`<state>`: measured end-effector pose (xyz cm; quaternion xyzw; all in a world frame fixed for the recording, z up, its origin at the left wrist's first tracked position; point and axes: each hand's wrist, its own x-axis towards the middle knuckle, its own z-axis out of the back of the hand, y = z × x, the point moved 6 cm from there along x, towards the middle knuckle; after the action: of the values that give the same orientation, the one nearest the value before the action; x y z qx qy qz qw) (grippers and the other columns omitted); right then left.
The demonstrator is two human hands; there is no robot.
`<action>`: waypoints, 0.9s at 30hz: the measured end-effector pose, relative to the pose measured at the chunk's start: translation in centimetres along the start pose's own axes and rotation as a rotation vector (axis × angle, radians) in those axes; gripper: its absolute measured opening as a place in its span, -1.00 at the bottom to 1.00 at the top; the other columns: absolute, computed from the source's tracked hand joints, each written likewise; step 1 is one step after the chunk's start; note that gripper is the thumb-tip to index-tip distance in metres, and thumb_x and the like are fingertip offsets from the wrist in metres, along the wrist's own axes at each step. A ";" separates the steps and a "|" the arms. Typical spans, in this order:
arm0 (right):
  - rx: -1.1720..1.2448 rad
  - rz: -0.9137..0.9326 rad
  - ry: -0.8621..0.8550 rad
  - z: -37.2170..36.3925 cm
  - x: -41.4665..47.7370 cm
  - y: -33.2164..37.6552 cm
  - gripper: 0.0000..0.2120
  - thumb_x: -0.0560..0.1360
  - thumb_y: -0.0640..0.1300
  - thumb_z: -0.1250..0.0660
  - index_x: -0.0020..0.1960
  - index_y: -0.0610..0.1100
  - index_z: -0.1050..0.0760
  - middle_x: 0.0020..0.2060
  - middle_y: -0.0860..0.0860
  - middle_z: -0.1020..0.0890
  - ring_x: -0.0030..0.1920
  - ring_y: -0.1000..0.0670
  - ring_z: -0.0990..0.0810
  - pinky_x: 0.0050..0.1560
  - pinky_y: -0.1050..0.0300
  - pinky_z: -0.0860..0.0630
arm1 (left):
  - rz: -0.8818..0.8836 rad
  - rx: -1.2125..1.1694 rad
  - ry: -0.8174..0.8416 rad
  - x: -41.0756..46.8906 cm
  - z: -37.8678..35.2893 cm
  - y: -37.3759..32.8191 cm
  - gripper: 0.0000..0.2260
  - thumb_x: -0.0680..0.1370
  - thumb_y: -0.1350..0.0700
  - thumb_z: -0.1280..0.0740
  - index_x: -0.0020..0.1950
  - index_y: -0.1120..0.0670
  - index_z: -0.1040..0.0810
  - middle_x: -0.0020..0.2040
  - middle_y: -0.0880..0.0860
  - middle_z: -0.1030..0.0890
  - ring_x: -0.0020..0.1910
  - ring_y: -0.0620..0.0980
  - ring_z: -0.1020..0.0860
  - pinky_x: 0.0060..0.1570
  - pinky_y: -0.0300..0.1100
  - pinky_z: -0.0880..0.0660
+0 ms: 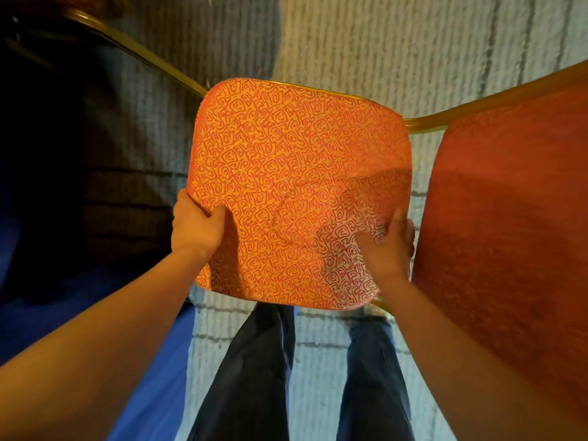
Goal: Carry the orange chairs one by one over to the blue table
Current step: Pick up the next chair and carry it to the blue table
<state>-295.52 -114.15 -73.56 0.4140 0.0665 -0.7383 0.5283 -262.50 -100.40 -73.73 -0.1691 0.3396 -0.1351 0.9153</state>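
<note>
The thumb of the left hand [197, 229] presses down into the patterned cushion while its fingers curl under the left edge. The right hand [389, 246] does the same on the right edge, thumb on top and fingers wrapped round the side. Both hands are closed firmly on the orange chair [296, 186], one at each side of the near half of its cushion.

The chair sits straight ahead of the person's dark trousers [254, 377], and its gold frame [334, 92] shows along the far edge. Whether its feet are off the striped carpet [381, 43] cannot be told.

A second orange chair [509, 233] stands just beside the right hand. The blue table [101, 313] lies to the left, just beside the left forearm. So the carry likely goes leftward, with the left hand leading and the cushion kept level between the two grips.
</note>
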 end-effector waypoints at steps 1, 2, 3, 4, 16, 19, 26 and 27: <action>-0.044 0.022 0.034 0.0 -0.4 -0.2 -0.15 0.52 0.04 -0.39 0.62 0.00 0.06 0.60 -0.13 0.05 0.57 -0.19 0.00 0.49 -0.05 -0.08 | -0.009 0.012 -0.012 -0.6 0.0 -0.1 -0.51 0.49 -0.01 -0.37 0.32 0.13 -0.32 0.28 0.20 -0.44 0.22 0.27 -0.46 0.10 0.08 -0.40; -0.083 0.038 0.063 0.0 -0.7 -0.3 -0.17 0.53 0.05 -0.38 0.62 -0.01 0.03 0.60 -0.13 0.08 0.57 -0.20 0.00 0.49 -0.04 -0.08 | -0.024 0.014 -0.015 -1.0 -0.1 -0.2 -0.50 0.48 0.01 -0.38 0.34 0.14 -0.31 0.29 0.21 -0.43 0.25 0.26 -0.44 0.14 0.10 -0.40; -0.117 0.061 0.093 0.2 -1.0 -0.3 -0.20 0.53 0.06 -0.38 0.61 -0.02 -0.02 0.60 -0.13 0.09 0.57 -0.20 -0.01 0.49 -0.03 -0.09 | -0.034 0.025 -0.019 -1.7 -0.2 -0.4 -0.46 0.47 0.02 -0.38 0.37 0.15 -0.30 0.33 0.22 -0.39 0.31 0.26 -0.39 0.22 0.12 -0.38; -0.136 0.077 0.123 0.2 -1.2 -0.3 -0.22 0.52 0.07 -0.38 0.61 -0.02 -0.06 0.60 -0.13 0.09 0.56 -0.20 -0.01 0.49 -0.02 -0.09 | -0.042 0.062 -0.014 -2.1 -0.5 -0.3 -0.43 0.47 0.02 -0.38 0.40 0.17 -0.28 0.37 0.25 -0.34 0.36 0.26 -0.33 0.28 0.14 -0.34; -0.126 0.414 0.362 7.9 -8.6 3.7 -0.35 0.37 -0.16 -0.49 0.42 -0.16 -0.39 0.28 -0.19 -0.52 0.25 -0.18 -0.53 0.29 -0.11 -0.46 | 0.060 -0.159 0.012 -19.0 0.4 -5.9 -0.50 0.55 -0.03 -0.30 0.43 0.14 -0.35 0.37 0.18 -0.45 0.30 0.17 -0.45 0.29 -0.02 -0.36; -0.139 0.511 0.386 11.2 -11.6 4.3 -0.34 0.39 -0.16 -0.48 0.43 -0.22 -0.34 0.29 -0.21 -0.51 0.29 -0.20 -0.50 0.31 -0.14 -0.43 | 0.091 -0.280 -0.032 -24.2 2.5 -7.4 -0.53 0.55 -0.01 -0.30 0.42 0.14 -0.37 0.33 0.16 -0.47 0.23 0.16 -0.50 0.24 -0.01 -0.41; -0.209 0.695 0.469 18.6 -17.1 4.7 -0.25 0.38 -0.16 -0.49 0.49 -0.23 -0.26 0.39 -0.21 -0.43 0.39 -0.21 -0.42 0.38 -0.17 -0.37 | 0.058 -0.340 -0.145 -35.0 8.1 -11.3 -0.55 0.57 0.02 -0.29 0.40 0.19 -0.40 0.32 0.15 -0.49 0.27 0.11 -0.47 0.26 -0.09 -0.38; -0.225 0.726 0.469 19.7 -17.8 4.9 -0.22 0.39 -0.16 -0.50 0.50 -0.24 -0.23 0.41 -0.21 -0.40 0.41 -0.21 -0.39 0.39 -0.18 -0.35 | 0.048 -0.351 -0.163 -36.3 8.7 -11.7 -0.55 0.57 0.02 -0.29 0.40 0.19 -0.41 0.32 0.14 -0.49 0.27 0.10 -0.48 0.25 -0.11 -0.38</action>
<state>-300.33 -113.97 -46.99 0.5066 0.1146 -0.3793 0.7658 -284.88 -95.95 -41.90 -0.3282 0.2867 -0.0376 0.8992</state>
